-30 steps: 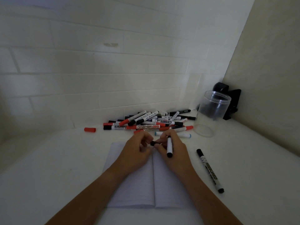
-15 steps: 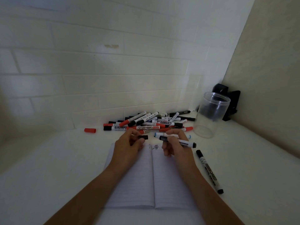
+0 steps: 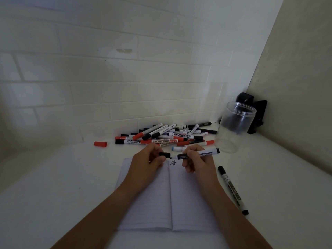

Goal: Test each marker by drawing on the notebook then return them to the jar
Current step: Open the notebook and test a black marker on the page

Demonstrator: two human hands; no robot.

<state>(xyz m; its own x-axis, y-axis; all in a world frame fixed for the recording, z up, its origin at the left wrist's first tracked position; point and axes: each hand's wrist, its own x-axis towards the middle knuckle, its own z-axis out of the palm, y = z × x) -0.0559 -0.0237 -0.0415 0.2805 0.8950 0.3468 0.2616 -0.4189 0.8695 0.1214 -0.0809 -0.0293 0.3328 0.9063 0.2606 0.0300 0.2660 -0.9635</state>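
Head view shows the right hand [image 3: 196,159] pinching a marker [image 3: 197,154] by its barrel, bare black tip aimed at the cap [image 3: 165,154], which the left hand [image 3: 147,161] grips between thumb and fingers, just above the far edge of the notebook [image 3: 167,194]. Cap and tip sit a small gap apart, so a crooked push could miss and ink the fingers, or leave the cap loose and let the tip dry out. That marker is white with a dark label and black end. Beyond the notebook lies a pile of markers [image 3: 167,136]; the jar [image 3: 235,126], clear and apparently holding no markers, stands to the notebook's far right, and one black marker [image 3: 232,189] lies just right of the notebook.
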